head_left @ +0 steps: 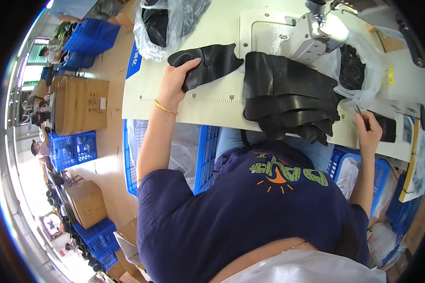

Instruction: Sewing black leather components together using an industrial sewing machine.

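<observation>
My left hand (178, 80) grips the near left part of a black leather-like piece (212, 66), thumb on top and fingers underneath. The piece has a notched right end and lies over the pale sewing table. Just right of it is a pile of similar black cut pieces (293, 94), overlapping and fanned toward me. At the table's right side my right hand (370, 129) is closed around a small pointed metal tool (357, 109) with a dark handle; its exact kind is unclear. A sewing machine head (311, 37) with its lamp lit stands behind the pile.
Clear plastic bags with black parts stand at the back left (170, 28) and beside the machine (363, 66). Blue crates (205, 155) sit under the table edge. Cardboard boxes (80, 106) and more blue crates (92, 35) are on the floor to the left, with people beyond.
</observation>
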`<state>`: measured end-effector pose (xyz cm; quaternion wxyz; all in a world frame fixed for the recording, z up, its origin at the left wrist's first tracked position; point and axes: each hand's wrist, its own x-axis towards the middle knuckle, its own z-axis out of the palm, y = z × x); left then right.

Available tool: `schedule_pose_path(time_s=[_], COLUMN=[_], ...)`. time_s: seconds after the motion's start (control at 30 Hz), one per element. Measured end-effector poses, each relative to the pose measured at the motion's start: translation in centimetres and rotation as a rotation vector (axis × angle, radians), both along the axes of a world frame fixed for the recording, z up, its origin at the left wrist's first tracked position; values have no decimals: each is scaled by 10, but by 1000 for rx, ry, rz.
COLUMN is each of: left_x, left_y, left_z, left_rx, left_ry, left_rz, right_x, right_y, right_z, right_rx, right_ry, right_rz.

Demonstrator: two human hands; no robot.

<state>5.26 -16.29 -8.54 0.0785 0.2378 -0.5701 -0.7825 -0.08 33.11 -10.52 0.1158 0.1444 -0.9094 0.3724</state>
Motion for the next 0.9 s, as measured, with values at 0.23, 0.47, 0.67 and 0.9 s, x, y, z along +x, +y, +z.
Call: schedule_pose_path(time_s=[0.23, 0.47, 0.67, 0.9], left_x=[16, 21, 24, 30], left_y=[-15, 25, 22, 12], left_z=[-24, -23, -48, -38], left_rx=[-934, -1706, -1600, -1598], left_ry=[-225, 374, 307, 404], left_rz=[79, 78, 39, -153], right_x=[0, 1, 2, 2], right_y=[-2, -3, -5, -7], right_z=[-9, -14, -13, -14], right_rx=[139, 154, 171, 172], right_ry=[69, 90, 121, 153], right_rz=[77, 71, 81, 113])
